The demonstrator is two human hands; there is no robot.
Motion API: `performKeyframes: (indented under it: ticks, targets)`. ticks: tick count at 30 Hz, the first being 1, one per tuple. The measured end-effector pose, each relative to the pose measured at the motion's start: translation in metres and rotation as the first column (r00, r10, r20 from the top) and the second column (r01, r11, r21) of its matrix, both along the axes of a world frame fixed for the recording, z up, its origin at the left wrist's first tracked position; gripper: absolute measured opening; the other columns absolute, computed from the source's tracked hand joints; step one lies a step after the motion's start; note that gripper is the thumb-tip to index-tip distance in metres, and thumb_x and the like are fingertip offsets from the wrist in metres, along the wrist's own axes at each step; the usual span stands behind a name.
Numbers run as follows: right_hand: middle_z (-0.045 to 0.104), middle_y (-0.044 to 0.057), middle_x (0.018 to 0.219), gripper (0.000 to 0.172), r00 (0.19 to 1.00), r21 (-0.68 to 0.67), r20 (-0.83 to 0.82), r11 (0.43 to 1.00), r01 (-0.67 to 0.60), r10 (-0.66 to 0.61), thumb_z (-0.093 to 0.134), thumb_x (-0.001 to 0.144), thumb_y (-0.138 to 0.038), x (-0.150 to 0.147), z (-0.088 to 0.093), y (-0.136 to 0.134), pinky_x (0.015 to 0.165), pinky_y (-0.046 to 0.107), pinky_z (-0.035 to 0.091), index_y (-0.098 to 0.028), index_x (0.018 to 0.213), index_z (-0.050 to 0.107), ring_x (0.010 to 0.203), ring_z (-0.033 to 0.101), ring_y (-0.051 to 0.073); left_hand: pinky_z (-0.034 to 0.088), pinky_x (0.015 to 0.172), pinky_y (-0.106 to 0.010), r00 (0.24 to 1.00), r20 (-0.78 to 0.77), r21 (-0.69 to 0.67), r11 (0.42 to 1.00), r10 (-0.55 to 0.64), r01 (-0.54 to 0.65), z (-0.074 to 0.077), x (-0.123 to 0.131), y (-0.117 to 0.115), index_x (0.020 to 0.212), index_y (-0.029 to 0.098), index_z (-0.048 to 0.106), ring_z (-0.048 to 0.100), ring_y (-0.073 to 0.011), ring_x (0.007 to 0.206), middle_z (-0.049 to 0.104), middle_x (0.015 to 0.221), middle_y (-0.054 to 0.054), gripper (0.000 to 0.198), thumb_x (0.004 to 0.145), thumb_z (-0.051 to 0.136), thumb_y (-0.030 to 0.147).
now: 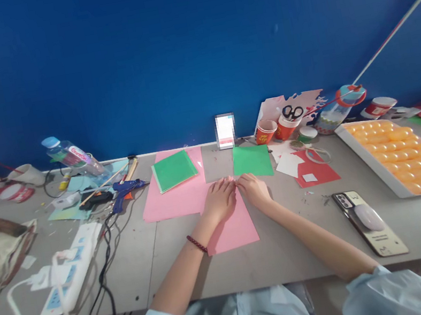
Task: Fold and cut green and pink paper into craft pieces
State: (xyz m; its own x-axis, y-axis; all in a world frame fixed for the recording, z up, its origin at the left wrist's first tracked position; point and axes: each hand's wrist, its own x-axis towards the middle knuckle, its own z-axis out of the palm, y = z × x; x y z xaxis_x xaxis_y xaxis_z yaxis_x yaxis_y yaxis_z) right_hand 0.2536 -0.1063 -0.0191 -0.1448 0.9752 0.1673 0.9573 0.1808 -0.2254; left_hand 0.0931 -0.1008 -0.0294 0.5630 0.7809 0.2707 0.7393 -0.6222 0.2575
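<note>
My left hand (220, 198) lies flat, fingers stretched out, over the upper part of a pink sheet of paper (231, 230). Beside it, my right hand (255, 190) has its fingers drawn together at the sheet's upper right edge, seemingly pinching it; the exact grip is partly hidden. Just beyond the right hand is a green paper square (251, 160). To the left, a stack of green squares (175, 171) rests on larger pink paper (175, 201), which the sheet under my hands meets or overlaps.
On the left are a blue glue gun (121, 192), a power strip (71, 271) with cables, and a tilted bottle (75, 155). On the right stand paper cups (265, 131) with scissors (292, 112), red paper (316, 168), a phone (370, 224) and a tray of orange balls (407, 152).
</note>
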Motion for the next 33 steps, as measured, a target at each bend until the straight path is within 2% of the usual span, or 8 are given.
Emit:
performKeyframes:
  ticks: [8,15,19,25,29,33]
  targets:
    - [0.062,0.006,0.091,0.025,1.0,-0.015,0.021,1.0,-0.019,0.02,0.042,0.096,-0.024,0.003,-0.003,-0.016,0.057,0.025,0.029,-0.02,0.084,0.063,0.09,0.052,0.017,0.031,0.105,-0.039,1.0,-0.007,0.004,1.0,-0.008,0.008,0.002,0.0,0.0,0.134,0.022,0.045,0.035,-0.0215,0.132,0.045,0.143,-0.002,0.042,0.097,0.027,0.026]
    - [0.061,0.007,0.089,0.026,0.996,-0.01,0.066,0.998,-0.065,0.066,0.039,0.095,-0.019,0.007,-0.009,-0.042,0.056,0.024,0.03,-0.02,0.087,0.064,0.086,0.052,0.017,0.031,0.107,-0.04,1.0,-0.014,-0.005,1.0,-0.027,0.027,0.006,-0.002,-0.001,0.136,0.02,0.044,0.035,-0.022,0.132,0.043,0.144,-0.004,0.044,0.095,0.028,0.026]
    - [0.061,0.006,0.087,0.024,0.993,-0.005,0.075,0.996,-0.09,0.09,0.041,0.094,-0.018,0.009,-0.006,-0.054,0.057,0.023,0.031,-0.021,0.087,0.064,0.083,0.052,0.017,0.032,0.106,-0.04,0.999,-0.018,0.02,0.999,-0.029,0.03,0.005,-0.002,-0.002,0.135,0.02,0.045,0.036,-0.0229,0.131,0.044,0.143,-0.005,0.045,0.092,0.034,0.026]
    - [0.062,0.006,0.086,0.024,0.992,0.003,0.055,0.993,-0.115,0.115,0.042,0.093,-0.017,0.012,-0.005,-0.07,0.057,0.023,0.032,-0.021,0.085,0.064,0.08,0.054,0.016,0.031,0.108,-0.041,1.0,-0.017,0.019,1.0,-0.012,0.012,0.001,-0.001,-0.001,0.136,0.02,0.044,0.036,-0.0252,0.131,0.042,0.144,-0.005,0.05,0.089,0.044,0.036]
    - [0.063,0.005,0.084,0.022,0.99,-0.001,-0.019,0.99,-0.138,0.138,0.044,0.091,-0.018,0.015,-0.003,-0.077,0.057,0.022,0.033,-0.021,0.081,0.063,0.079,0.056,0.015,0.029,0.109,-0.041,1.0,-0.025,-0.008,1.0,-0.013,0.013,0.0,-0.002,-0.001,0.138,0.021,0.041,0.034,-0.0251,0.133,0.04,0.146,-0.005,0.053,0.088,0.045,0.038]
    - [0.065,0.002,0.081,0.02,0.971,-0.008,-0.231,0.998,-0.064,0.061,0.046,0.09,-0.023,0.024,0.001,-0.063,0.059,0.023,0.035,-0.022,0.08,0.063,0.071,0.057,0.014,0.027,0.11,-0.043,0.999,-0.027,-0.038,0.999,-0.029,0.028,0.001,-0.003,-0.001,0.139,0.021,0.039,0.031,-0.0268,0.135,0.037,0.148,-0.006,0.056,0.088,0.045,0.044]
